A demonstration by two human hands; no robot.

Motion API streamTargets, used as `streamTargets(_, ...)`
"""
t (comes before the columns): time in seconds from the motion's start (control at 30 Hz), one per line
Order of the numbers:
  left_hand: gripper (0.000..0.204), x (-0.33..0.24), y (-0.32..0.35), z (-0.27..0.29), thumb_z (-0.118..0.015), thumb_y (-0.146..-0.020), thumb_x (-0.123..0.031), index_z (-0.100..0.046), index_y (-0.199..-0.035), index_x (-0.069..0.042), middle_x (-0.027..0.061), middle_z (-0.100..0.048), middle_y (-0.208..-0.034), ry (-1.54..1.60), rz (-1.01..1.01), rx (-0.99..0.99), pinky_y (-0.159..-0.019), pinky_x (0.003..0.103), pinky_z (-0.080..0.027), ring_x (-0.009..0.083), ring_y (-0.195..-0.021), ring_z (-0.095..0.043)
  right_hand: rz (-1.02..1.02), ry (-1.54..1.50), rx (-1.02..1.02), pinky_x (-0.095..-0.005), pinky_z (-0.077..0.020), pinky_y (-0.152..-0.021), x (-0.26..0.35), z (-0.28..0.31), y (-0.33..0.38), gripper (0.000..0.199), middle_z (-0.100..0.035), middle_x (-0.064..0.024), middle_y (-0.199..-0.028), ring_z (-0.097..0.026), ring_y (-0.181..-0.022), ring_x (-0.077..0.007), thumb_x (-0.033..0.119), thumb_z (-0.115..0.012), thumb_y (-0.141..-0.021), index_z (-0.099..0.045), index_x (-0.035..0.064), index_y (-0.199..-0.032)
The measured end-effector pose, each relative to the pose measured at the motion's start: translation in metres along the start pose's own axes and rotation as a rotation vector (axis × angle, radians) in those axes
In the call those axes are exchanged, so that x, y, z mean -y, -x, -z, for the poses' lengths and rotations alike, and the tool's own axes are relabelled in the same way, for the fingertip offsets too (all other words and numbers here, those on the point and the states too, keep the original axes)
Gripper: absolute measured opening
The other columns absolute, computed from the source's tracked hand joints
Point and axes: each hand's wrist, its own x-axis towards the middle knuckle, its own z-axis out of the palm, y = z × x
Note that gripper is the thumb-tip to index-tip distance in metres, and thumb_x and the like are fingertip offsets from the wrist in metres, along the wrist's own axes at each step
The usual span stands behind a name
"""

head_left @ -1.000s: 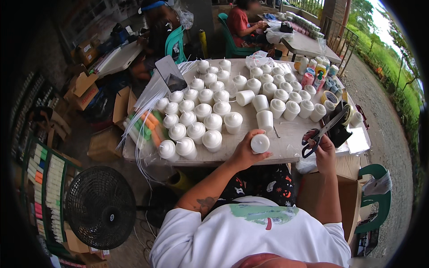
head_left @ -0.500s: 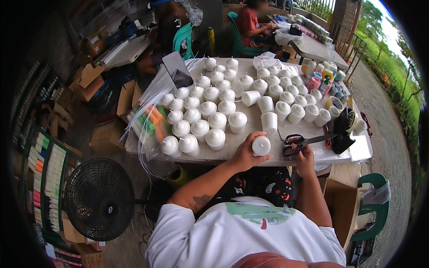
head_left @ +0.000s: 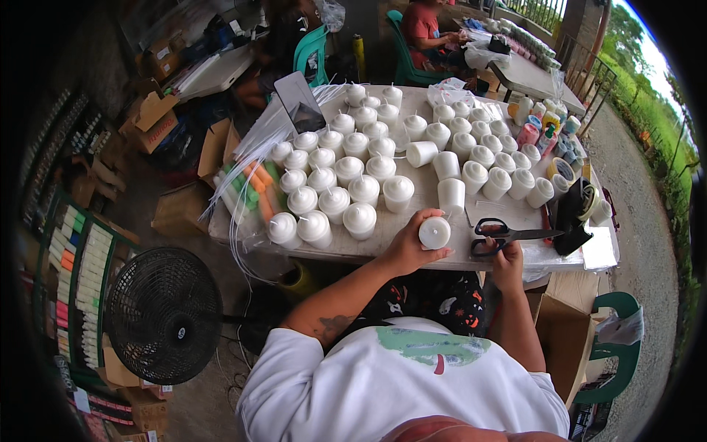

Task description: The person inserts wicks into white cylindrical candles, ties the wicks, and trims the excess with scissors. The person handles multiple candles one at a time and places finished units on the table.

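Observation:
My left hand [head_left: 409, 241] is closed round a white candle [head_left: 434, 233], held at the table's near edge with its flat round end facing up at me. In my right hand [head_left: 507, 264] is a pair of dark-handled scissors [head_left: 495, 237], its dark blades pointing right, away from the candle. Beyond my hands stand rows of white candles [head_left: 362, 189] with domed tops and wicks. A few plain white cylinders [head_left: 451, 196] stand or lie in the middle, and more domed candles [head_left: 498, 183] are grouped to the right.
Long white wicks [head_left: 234, 177] hang off the table's left side beside orange and green sticks [head_left: 259, 184]. A tablet [head_left: 300, 103] leans behind them. Bottles and tape rolls crowd the right end. A black fan [head_left: 163, 317] stands at left; a person [head_left: 426, 37] sits beyond.
The whole view has shifted slightly, with the table a little lower and to the right. My hands keep the same hold on the candle and the scissors.

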Motion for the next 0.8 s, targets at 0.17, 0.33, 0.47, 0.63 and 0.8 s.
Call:
streamTargets(0.17,0.070,-0.003,-0.004,0.000,-0.082,-0.073,-0.012,-0.040,-0.129,-0.011,0.0052,-0.056,-0.109,-0.009,0.040,0.038,-0.084,0.030,-0.049,0.0136,-0.098,-0.056,-0.021,-0.010,0.001,-0.0240,-0.0467,-0.078,0.004,-0.008,-0.007,0.018,-0.063,-0.0031,-0.103,-0.057,-0.088,-0.0076,0.000,-0.056,-0.093,-0.056,0.0015,-0.111)
streamTargets(0.33,0.070,-0.003,-0.006,0.000,-0.082,-0.073,-0.008,-0.040,-0.129,-0.010,0.0037,-0.056,-0.108,-0.066,-0.071,0.027,-0.086,0.029,-0.048,0.0124,-0.098,-0.055,0.014,-0.011,-0.018,-0.0234,-0.0457,-0.077,0.004,-0.013,-0.009,0.016,-0.063,-0.0022,-0.102,-0.057,-0.086,-0.0070,0.002,-0.058,-0.092,-0.057,0.0023,-0.108)
streamTargets(0.47,0.067,-0.006,-0.005,-0.001,-0.083,-0.072,-0.012,-0.042,-0.125,-0.010,0.0033,-0.056,-0.102,-0.075,-0.040,0.027,-0.081,0.029,-0.049,0.0127,-0.092,-0.056,0.007,0.031,0.014,-0.0229,-0.0450,-0.077,-0.001,-0.007,-0.010,0.017,-0.064,-0.0015,-0.103,-0.056,-0.090,-0.0073,0.004,-0.059,-0.092,-0.057,0.0037,-0.108)
streamTargets(0.63,0.065,-0.009,-0.006,-0.003,-0.081,-0.073,-0.007,-0.044,-0.126,-0.010,0.0030,-0.056,-0.107,0.005,-0.008,0.010,-0.086,0.029,-0.048,0.0125,-0.099,-0.055,-0.005,-0.068,-0.021,-0.0254,-0.0454,-0.083,0.030,-0.018,-0.001,0.020,-0.062,-0.0040,-0.109,-0.057,-0.098,-0.0102,0.008,-0.058,-0.094,-0.055,0.0033,-0.114)
streamTargets(0.8,0.063,-0.019,-0.009,-0.009,-0.080,-0.071,-0.012,-0.045,-0.124,-0.011,0.0067,-0.059,-0.104,-0.244,0.000,-0.038,-0.082,0.031,-0.049,0.0169,-0.094,-0.059,0.226,-0.092,0.248,-0.0295,-0.0432,-0.095,0.087,-0.032,0.014,0.026,-0.057,-0.0089,-0.119,-0.055,-0.108,-0.0142,0.003,-0.051,-0.096,-0.048,0.0000,-0.122)
